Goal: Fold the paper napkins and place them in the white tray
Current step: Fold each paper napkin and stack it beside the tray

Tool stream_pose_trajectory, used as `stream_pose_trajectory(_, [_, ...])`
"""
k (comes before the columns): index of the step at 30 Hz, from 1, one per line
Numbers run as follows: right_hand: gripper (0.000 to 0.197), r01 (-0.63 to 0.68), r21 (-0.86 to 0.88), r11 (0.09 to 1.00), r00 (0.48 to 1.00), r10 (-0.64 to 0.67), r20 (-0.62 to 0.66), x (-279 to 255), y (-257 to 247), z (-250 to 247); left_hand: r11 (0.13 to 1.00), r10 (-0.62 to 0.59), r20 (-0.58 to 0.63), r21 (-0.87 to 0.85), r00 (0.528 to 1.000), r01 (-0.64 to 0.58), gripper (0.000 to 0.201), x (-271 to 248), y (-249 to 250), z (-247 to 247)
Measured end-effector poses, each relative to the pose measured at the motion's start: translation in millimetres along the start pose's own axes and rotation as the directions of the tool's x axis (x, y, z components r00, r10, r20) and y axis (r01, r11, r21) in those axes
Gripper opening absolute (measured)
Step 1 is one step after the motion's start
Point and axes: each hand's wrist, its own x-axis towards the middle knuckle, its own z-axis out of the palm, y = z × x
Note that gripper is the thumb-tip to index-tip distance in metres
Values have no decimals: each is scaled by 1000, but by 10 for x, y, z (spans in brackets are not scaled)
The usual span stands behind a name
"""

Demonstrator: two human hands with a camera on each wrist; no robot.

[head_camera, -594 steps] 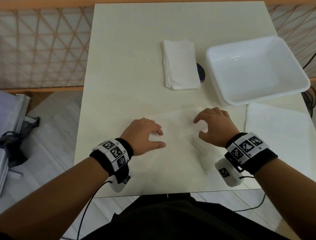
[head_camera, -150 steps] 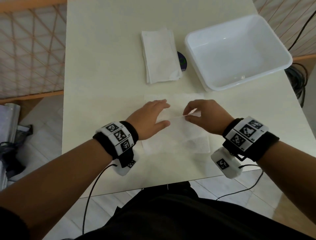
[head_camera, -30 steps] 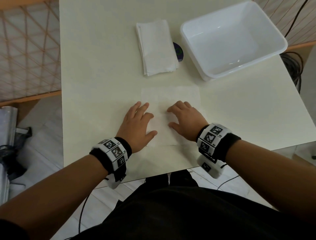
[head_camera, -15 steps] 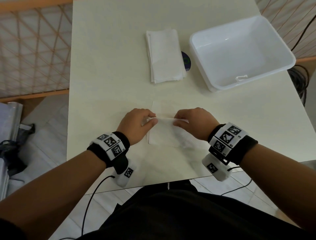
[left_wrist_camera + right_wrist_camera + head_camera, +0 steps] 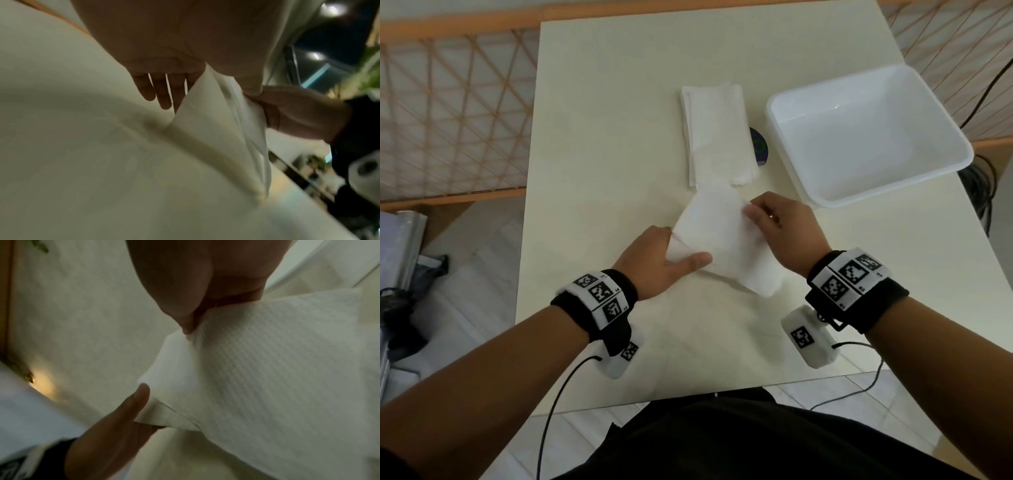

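Observation:
A folded white napkin (image 5: 719,236) hangs tilted just above the table between both hands. My left hand (image 5: 681,253) pinches its left corner, thumb on top and fingers underneath. My right hand (image 5: 751,212) pinches its far right edge between thumb and fingertips (image 5: 190,324). In the left wrist view the napkin (image 5: 216,129) sags down to the table. The white tray (image 5: 945,137) stands at the far right and holds nothing. A stack of napkins (image 5: 715,133) lies just beyond the held one.
A dark round disc (image 5: 759,148) peeks out between the stack and the tray. The cream table (image 5: 602,171) ends close to my body. A wooden lattice railing (image 5: 448,113) runs along the left and back. Cables (image 5: 983,178) hang at the right edge.
Half a second ago the napkin lay flat under both hands near me. Now both hands have it lifted, tilted and farther away, close to the stack.

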Motion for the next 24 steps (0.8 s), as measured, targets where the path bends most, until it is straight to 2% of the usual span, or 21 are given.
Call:
stream_pose_trajectory(4, [23, -20, 160, 987, 992, 40, -118, 171, -168, -60, 965, -81, -108, -256, 991, 51, 43, 174, 225, -154])
stream_pose_trajectory(7, [21, -42, 281, 959, 990, 79, -120, 256, -255, -81, 911, -84, -172, -411, 981, 6, 35, 346, 346, -284])
stream_pose_trajectory(10, [23, -42, 299, 953, 992, 75, -101, 306, -263, -84, 821, -101, -174, -571, 980, -17, 24, 460, 450, -402])
stream_pose_trajectory(13, [31, -45, 294, 955, 997, 62, -48, 311, -216, -76, 833, -100, -142, -553, 985, 5, 19, 516, 439, -424])
stream_pose_trajectory(15, [41, -96, 330, 939, 995, 101, 4, 309, -154, -54, 858, -114, -145, -512, 983, 24, 17, 564, 401, -420])
stream_pose_trajectory(17, [43, -164, 331, 929, 986, 159, 42, 318, -91, -22, 857, -149, -182, -514, 972, 35, 16, 642, 360, -444])
stream_pose_trajectory(19, [35, -155, 179, 972, 988, 150, 38, 342, -1, 22, 858, -178, -226, -512, 958, 39, 19, 741, 337, -499])
stream_pose_trajectory(21, [26, -113, -56, 992, 991, 116, 61, 360, 84, 64, 878, -177, -251, -477, 952, 38, 24, 840, 352, -577])
stream_pose_trajectory(22, [27, -91, -167, 982, 989, 109, 99, 361, 124, 88, 887, -170, -257, -460, 951, 34, 26, 887, 367, -610])
stream_pose_trajectory(24, [43, -37, -335, 942, 972, 112, 205, 355, 171, 136, 907, -155, -276, -420, 948, 26, 26, 1002, 408, -683])
